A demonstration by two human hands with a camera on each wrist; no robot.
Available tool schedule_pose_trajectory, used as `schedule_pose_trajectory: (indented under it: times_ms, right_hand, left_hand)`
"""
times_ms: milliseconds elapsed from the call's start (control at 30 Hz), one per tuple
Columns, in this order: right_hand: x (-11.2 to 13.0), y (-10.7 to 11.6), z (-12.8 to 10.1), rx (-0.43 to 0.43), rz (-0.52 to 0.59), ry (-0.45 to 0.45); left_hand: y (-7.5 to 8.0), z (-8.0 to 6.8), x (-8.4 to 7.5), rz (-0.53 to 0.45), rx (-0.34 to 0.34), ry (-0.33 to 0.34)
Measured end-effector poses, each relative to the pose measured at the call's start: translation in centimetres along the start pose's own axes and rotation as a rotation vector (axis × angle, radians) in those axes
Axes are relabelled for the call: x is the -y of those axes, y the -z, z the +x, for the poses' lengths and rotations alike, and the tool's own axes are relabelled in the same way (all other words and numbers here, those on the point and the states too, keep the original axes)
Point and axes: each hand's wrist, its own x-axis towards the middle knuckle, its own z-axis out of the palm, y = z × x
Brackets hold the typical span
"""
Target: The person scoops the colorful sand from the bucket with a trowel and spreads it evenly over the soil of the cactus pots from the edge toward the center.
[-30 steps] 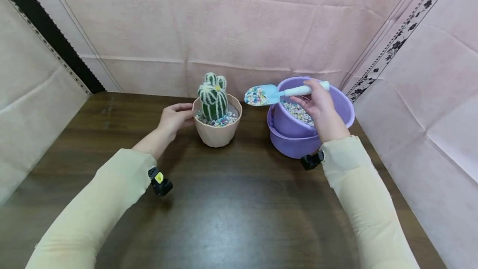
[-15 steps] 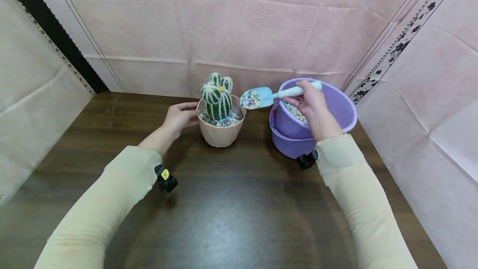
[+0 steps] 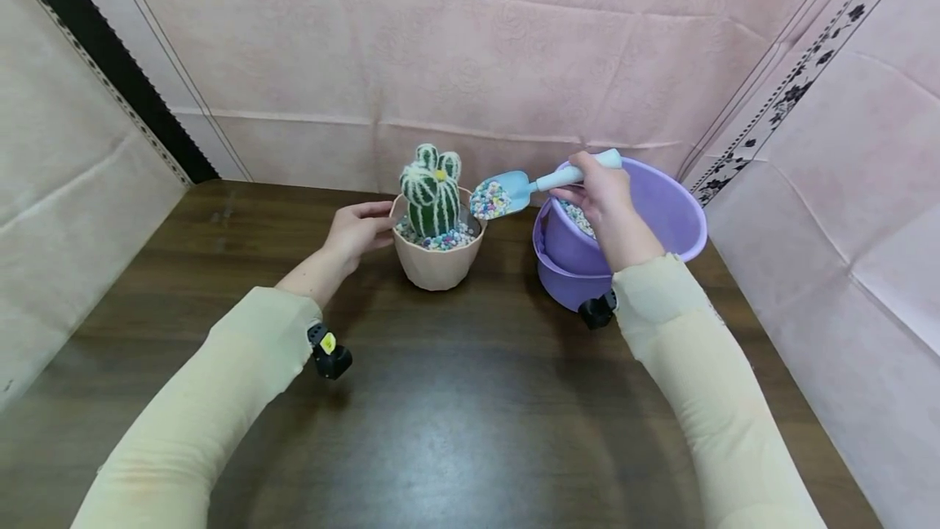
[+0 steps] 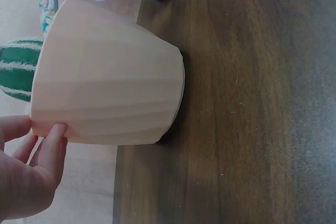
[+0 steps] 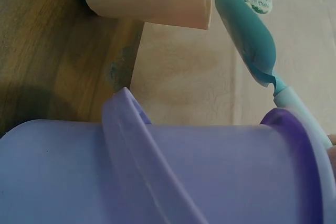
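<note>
A knitted cactus stands in a beige flower pot, with pastel pebbles around its base. At the pot's left side my left hand holds the rim. In the left wrist view, the thumb lies against the outer wall. My right hand grips the pale handle of a light blue garden trowel, above the purple buckets. The trowel's blade carries multicoloured pebbles and reaches the pot's right rim. In the right wrist view, the underside of the trowel shows, tip beside the cactus.
Two purple buckets, the upper bucket set in the lower bucket, stand at the right on a dark wooden table. Pebbles lie in the upper one. Pale cloth walls border the table behind and on both sides.
My right hand has shifted left with the loaded trowel, bringing the blade to the pot's rim. The trowel's handle end is tilted higher. My left hand keeps its hold on the pot.
</note>
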Motion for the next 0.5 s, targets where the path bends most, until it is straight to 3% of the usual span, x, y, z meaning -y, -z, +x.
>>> schedule_pose_trajectory:
  times_ms: [500]
  right_hand:
    - [-0.14, -0.47, 0.09, -0.012, -0.055, 0.035]
  left_hand:
    - [-0.17, 0.12, -0.16, 0.041, 0.010, -0.008]
